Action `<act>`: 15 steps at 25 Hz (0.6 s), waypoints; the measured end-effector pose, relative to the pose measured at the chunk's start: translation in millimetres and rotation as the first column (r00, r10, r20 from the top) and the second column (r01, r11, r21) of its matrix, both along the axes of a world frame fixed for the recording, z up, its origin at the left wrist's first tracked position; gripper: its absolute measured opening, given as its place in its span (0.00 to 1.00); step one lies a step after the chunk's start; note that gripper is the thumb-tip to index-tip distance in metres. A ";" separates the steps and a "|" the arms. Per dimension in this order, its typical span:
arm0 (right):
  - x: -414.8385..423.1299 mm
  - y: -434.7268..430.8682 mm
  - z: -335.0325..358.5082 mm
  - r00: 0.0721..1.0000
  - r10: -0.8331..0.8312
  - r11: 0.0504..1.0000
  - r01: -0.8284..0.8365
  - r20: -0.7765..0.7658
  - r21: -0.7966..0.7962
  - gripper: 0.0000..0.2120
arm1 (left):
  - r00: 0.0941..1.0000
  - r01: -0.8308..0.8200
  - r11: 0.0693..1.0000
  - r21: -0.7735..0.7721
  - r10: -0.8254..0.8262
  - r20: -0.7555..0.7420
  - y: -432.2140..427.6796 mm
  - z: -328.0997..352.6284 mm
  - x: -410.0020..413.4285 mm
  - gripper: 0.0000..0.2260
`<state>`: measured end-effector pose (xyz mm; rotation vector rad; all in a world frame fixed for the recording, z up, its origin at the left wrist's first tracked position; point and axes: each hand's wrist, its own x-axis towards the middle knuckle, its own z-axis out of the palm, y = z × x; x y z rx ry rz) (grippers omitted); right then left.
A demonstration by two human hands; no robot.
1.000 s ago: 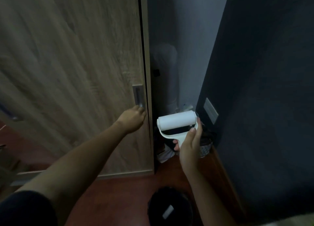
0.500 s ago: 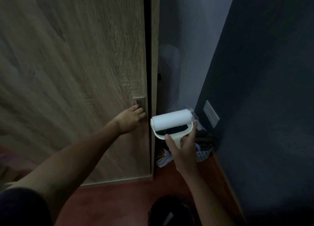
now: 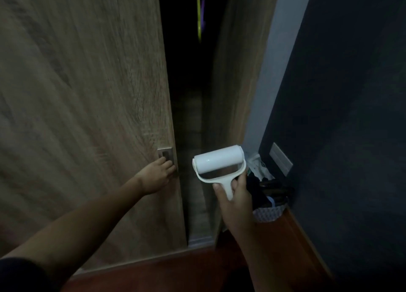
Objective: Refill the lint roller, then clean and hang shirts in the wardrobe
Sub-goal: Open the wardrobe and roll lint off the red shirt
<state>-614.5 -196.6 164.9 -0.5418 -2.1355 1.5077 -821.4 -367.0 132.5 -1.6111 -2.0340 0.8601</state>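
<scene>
Head view, tilted forward and down. Showed wood-grain door (image 3: 77, 116) filling the 9 o'clock half, its surface blurred. Reached across it with a bare left arm rising from 7 o'clock, dark sleeve (image 3: 19, 274) at that corner. Set left hand (image 3: 158, 175) just 9 o'clock of centre, fingers bent onto the lower part of the metal handle (image 3: 165, 154) beside the door's edge, grasping it.

Showed a dark gap (image 3: 189, 83) at 12 o'clock, between the door's edge and a wooden panel (image 3: 232, 83). Could not read the inside, too dim, apart from a blurred yellow and purple streak (image 3: 200, 17) near the top.

Held roller (image 3: 218, 162) in right hand (image 3: 236, 201), a little toward 5 o'clock from centre, in front of the gap, near the left hand on its 3 o'clock side and apart from it. Wrapped fingers and thumb round the white grip, clenched on it, with the white roll uppermost, lying crosswise and tilted up toward 2 o'clock. Showed the roll's surface smooth and white.

Found basket (image 3: 270, 212) on the floor (image 3: 175, 274) just 3 o'clock of the right hand, partly hidden behind it, with dark things and a white bag (image 3: 258, 164) in it. Showed pale wall (image 3: 270, 72) at 1 o'clock and dark wall (image 3: 351, 116) across the 3 o'clock side, a pale plate (image 3: 281, 159) on the latter above the basket. Showed reddish floor along 6 o'clock.
</scene>
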 end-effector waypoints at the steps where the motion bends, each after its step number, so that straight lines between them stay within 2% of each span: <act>1: -5.9 -16.2 -1.6 0.999 -0.041 0.998 0.041 -0.015 0.041 0.36 | 1.000 -0.006 1.000 -0.012 0.005 -0.020 -17.4 1.1 -4.1 0.08; 4: -19.4 -59.1 -9.0 0.991 -0.134 0.977 0.129 0.019 0.167 0.28 | 0.998 -0.058 0.997 -0.049 0.056 -0.030 -64.3 2.4 -11.6 0.06; 7: -28.9 -102.3 -4.6 0.984 -0.176 0.969 0.166 0.039 0.183 0.16 | 0.992 -0.112 0.989 -0.093 0.105 -0.077 -112.6 1.2 -19.1 0.09; 9: -35.1 -125.7 -1.9 0.975 -0.209 0.954 0.186 0.074 0.234 0.15 | 0.991 -0.120 0.989 -0.089 0.114 -0.063 -139.8 2.9 -25.7 0.14; 11: -42.7 -144.4 -3.2 0.973 -0.216 0.940 0.186 0.077 0.285 0.16 | 0.986 -0.163 0.980 -0.117 0.156 -0.066 -166.5 3.5 -26.6 0.12; 13: -50.2 -160.0 -4.9 0.983 -0.171 0.946 0.145 0.068 0.289 0.16 | 0.982 -0.184 0.973 -0.139 0.177 -0.063 -189.5 4.2 -29.9 0.11; 15: -57.5 -172.4 -2.4 0.990 -0.124 0.943 0.098 0.062 0.319 0.16 | 0.976 -0.216 0.966 -0.143 0.210 -0.059 -209.3 5.2 -33.3 0.16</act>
